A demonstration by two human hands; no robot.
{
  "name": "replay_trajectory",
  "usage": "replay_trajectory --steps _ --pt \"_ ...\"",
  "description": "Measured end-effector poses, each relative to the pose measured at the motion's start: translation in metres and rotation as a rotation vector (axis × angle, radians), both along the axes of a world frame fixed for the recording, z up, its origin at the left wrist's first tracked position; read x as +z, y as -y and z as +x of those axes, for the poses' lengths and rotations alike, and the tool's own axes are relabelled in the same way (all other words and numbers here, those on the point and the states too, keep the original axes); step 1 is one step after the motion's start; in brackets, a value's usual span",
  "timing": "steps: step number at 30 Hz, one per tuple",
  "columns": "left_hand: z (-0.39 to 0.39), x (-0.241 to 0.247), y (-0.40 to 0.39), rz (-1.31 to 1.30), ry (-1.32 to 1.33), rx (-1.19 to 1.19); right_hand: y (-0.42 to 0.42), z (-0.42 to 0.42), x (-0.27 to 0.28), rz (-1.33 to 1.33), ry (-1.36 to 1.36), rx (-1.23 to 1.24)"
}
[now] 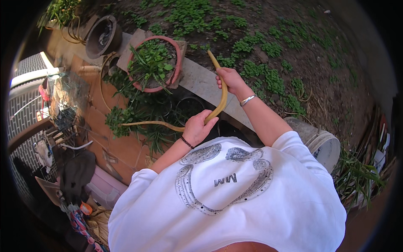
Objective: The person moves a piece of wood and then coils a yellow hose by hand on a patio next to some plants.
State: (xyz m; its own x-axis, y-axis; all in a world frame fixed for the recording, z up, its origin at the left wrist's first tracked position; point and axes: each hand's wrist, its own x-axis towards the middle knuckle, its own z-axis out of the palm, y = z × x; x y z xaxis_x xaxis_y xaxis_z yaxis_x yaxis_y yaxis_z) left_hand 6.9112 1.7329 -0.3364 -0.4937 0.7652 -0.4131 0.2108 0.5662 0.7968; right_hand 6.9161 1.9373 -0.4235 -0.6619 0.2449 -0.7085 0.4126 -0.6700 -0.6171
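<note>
A yellow garden hose (224, 94) runs between my two hands in the head view. My right hand (231, 80) is closed round it near its end, which points up towards low green plants on the soil. Lower down and to the left, my left hand (199, 126) grips the same hose, with the thumb along it. From there the hose trails left over potted foliage. Beyond my left hand stands a round terracotta-coloured pot (178, 63) with leafy plants. Whether water comes from the hose end, I cannot tell.
A stone ledge (201, 78) borders the soil bed (283, 37). A dark pot (104, 37) stands at the upper left, above terracotta floor tiles (97, 126). Wire cages (67, 97) are at the left. A white bucket (327, 151) lies tilted by my right arm.
</note>
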Motion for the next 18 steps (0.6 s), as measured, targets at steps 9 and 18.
replay_trajectory --steps 9,18 --pt "0.009 -0.005 -0.002 0.017 0.014 -0.093 -0.003 0.037 -0.001 0.001 0.006 -0.131" --pt "0.013 -0.004 -0.011 0.03 0.022 -0.227 -0.006 0.085 -0.002 -0.014 0.017 -0.337"
